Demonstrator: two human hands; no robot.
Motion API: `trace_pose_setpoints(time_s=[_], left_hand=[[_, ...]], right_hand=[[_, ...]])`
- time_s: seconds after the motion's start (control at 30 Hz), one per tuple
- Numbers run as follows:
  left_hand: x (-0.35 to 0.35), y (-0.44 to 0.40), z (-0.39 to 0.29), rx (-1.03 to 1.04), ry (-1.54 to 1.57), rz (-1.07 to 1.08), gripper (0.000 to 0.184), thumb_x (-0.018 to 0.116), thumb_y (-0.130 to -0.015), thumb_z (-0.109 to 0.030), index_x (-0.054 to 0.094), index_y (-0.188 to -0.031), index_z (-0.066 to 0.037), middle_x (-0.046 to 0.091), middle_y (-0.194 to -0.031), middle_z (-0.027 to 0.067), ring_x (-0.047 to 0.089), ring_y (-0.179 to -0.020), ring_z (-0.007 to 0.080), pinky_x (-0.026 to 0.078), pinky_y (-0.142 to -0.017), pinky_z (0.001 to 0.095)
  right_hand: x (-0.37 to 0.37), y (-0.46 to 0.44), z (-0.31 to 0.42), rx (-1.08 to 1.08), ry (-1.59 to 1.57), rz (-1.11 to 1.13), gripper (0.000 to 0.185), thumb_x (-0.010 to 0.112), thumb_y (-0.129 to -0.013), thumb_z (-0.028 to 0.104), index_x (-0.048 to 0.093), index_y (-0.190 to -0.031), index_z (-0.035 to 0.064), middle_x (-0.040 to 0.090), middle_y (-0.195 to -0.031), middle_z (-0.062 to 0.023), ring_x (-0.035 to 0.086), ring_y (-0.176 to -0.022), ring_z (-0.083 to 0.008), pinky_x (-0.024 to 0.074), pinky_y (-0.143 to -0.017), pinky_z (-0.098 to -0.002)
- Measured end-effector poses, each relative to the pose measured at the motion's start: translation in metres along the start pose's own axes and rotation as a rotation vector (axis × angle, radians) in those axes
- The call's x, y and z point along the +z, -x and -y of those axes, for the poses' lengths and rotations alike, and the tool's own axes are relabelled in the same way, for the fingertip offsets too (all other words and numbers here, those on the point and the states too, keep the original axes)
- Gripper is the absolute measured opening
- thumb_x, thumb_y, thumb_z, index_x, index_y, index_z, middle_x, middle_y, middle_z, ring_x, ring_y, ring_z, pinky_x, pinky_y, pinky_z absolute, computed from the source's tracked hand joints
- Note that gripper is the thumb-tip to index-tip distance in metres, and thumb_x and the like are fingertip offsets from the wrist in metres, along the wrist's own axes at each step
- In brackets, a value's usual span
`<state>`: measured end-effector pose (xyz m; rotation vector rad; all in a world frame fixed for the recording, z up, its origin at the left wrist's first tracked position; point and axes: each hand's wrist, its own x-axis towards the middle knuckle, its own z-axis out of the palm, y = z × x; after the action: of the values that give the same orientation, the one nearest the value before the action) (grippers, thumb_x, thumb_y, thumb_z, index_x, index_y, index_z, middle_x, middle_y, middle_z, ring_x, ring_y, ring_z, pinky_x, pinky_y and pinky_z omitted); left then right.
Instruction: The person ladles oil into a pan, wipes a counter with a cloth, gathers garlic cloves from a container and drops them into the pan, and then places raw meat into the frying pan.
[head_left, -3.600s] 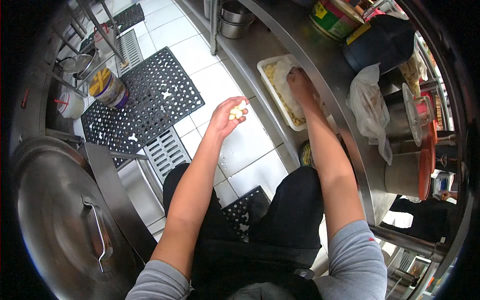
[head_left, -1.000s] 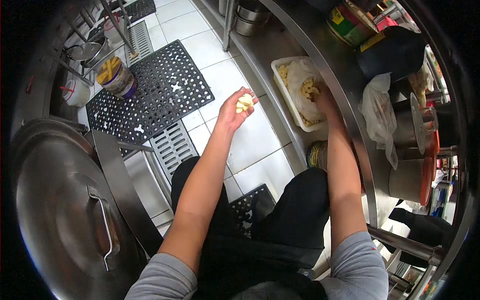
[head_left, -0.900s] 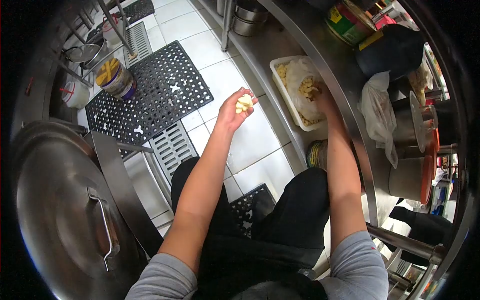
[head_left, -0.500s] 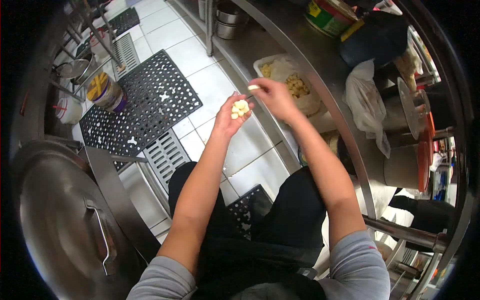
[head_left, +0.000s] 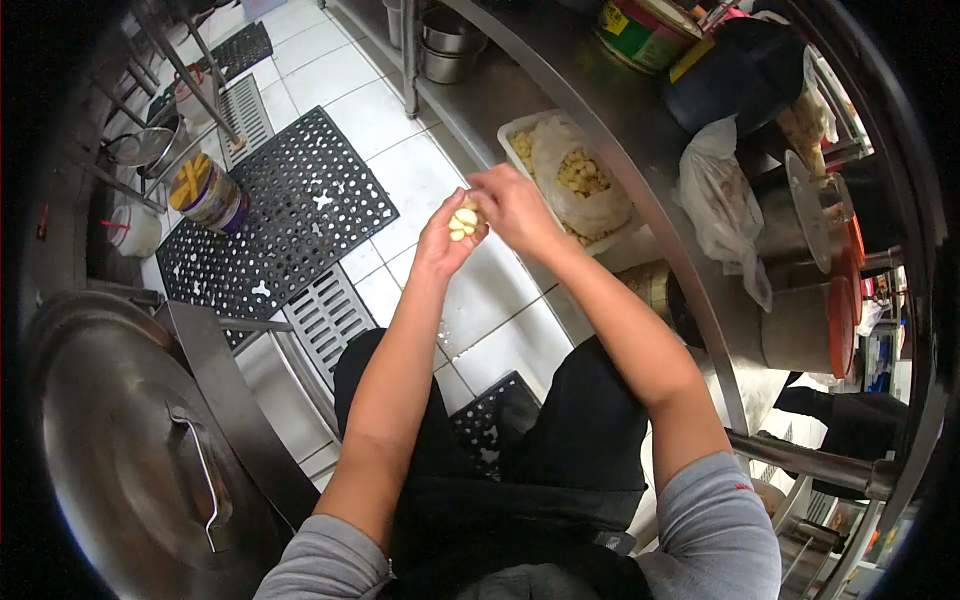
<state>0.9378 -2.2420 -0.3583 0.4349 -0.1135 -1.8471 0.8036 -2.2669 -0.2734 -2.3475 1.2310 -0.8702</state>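
Several pale yellow cloves (head_left: 463, 223) rest in the palm of my left hand (head_left: 446, 240), its fingers curled around them. My right hand (head_left: 512, 210) is at the left fingertips, its fingers bent together; what they hold, if anything, is hidden. Right of the hands, on the lower steel shelf, stands a white tray (head_left: 514, 128) with a clear plastic bag (head_left: 554, 150) in it. More of the same cloves (head_left: 583, 174) show in the bag's opening and around it in the tray.
A large round metal lid (head_left: 130, 440) lies at the left. On the black floor mat (head_left: 300, 190) stands a tub (head_left: 210, 195) with yellow pieces on top. The steel counter edge (head_left: 640, 180) curves above the tray. Steel pots (head_left: 448, 45) sit farther along the shelf.
My right hand has come out of the tray and moved left to my left hand. The bag's opening is now uncovered. The clove seen in my right fingertips is out of sight.
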Motion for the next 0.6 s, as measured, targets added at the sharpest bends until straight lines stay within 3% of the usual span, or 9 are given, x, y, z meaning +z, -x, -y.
trace_pose_setpoints(time_s=[0.07,0.13,0.17,0.2,0.3,0.43,0.6], left_hand=[[-0.003,0.0,-0.003,-0.023,-0.049,0.026,0.026,0.06,-0.091,-0.025,0.055,-0.109,-0.006,0.06,-0.102,0.009,0.062,-0.091,0.0215,0.053,-0.066,0.0278],[-0.003,0.001,-0.004,-0.021,-0.04,0.004,0.027,0.06,-0.09,-0.024,0.055,-0.108,-0.005,0.06,-0.103,0.0103,0.062,-0.091,0.0233,0.053,-0.065,0.0279],[-0.003,0.001,-0.006,-0.018,-0.038,-0.005,0.027,0.061,-0.09,-0.023,0.055,-0.108,-0.005,0.06,-0.103,0.0109,0.062,-0.091,0.0242,0.053,-0.065,0.028],[-0.002,0.001,-0.006,-0.012,-0.049,-0.002,0.026,0.061,-0.09,-0.024,0.055,-0.107,-0.005,0.061,-0.101,0.0102,0.062,-0.09,0.0236,0.053,-0.065,0.0286],[-0.002,0.003,-0.008,0.0,-0.08,-0.009,0.026,0.062,-0.089,-0.025,0.057,-0.104,-0.005,0.062,-0.096,0.0086,0.063,-0.088,0.0223,0.052,-0.064,0.0297],[-0.009,0.004,-0.008,-0.013,-0.082,-0.017,0.025,0.063,-0.089,-0.024,0.056,-0.104,-0.005,0.061,-0.1,0.0097,0.062,-0.09,0.0232,0.052,-0.064,0.0283],[-0.01,0.005,-0.014,-0.003,-0.097,-0.023,0.025,0.063,-0.088,-0.024,0.056,-0.104,-0.005,0.06,-0.102,0.0101,0.062,-0.091,0.0233,0.052,-0.063,0.0268]], right_hand=[[-0.017,-0.005,-0.02,0.024,0.04,-0.143,0.018,0.058,-0.085,0.011,0.064,-0.1,0.0016,0.063,-0.093,-0.019,0.063,-0.084,-0.0308,0.0498,-0.074,-0.0349],[-0.049,-0.009,-0.06,0.318,0.154,-0.099,0.024,0.056,-0.088,0.02,0.063,-0.101,0.0007,0.064,-0.099,-0.0193,0.062,-0.091,-0.0319,0.0475,-0.079,-0.0393],[-0.057,-0.009,-0.079,0.617,0.211,-0.11,0.026,0.053,-0.088,0.019,0.061,-0.107,0.0029,0.063,-0.103,-0.0205,0.06,-0.098,-0.0339,0.0445,-0.084,-0.0428],[-0.061,-0.006,-0.137,0.599,0.398,-0.079,0.026,0.052,-0.088,0.016,0.061,-0.111,0.0074,0.061,-0.112,-0.0188,0.057,-0.105,-0.0341,0.0424,-0.091,-0.0419],[-0.063,0.021,-0.16,0.149,0.953,-0.375,0.027,0.051,-0.087,0.01,0.06,-0.112,0.0073,0.059,-0.117,-0.0171,0.055,-0.108,-0.0347,0.0414,-0.095,-0.0391],[-0.076,0.028,-0.191,0.246,0.437,0.076,0.039,0.062,-0.079,0.008,0.056,-0.117,0.0043,0.058,-0.118,-0.0159,0.054,-0.111,-0.0328,0.04,-0.099,-0.0376],[-0.081,0.024,-0.201,0.422,0.388,0.148,0.048,0.069,-0.072,0.012,0.056,-0.117,0.0039,0.059,-0.116,-0.0155,0.055,-0.11,-0.0309,0.0413,-0.097,-0.0373]])
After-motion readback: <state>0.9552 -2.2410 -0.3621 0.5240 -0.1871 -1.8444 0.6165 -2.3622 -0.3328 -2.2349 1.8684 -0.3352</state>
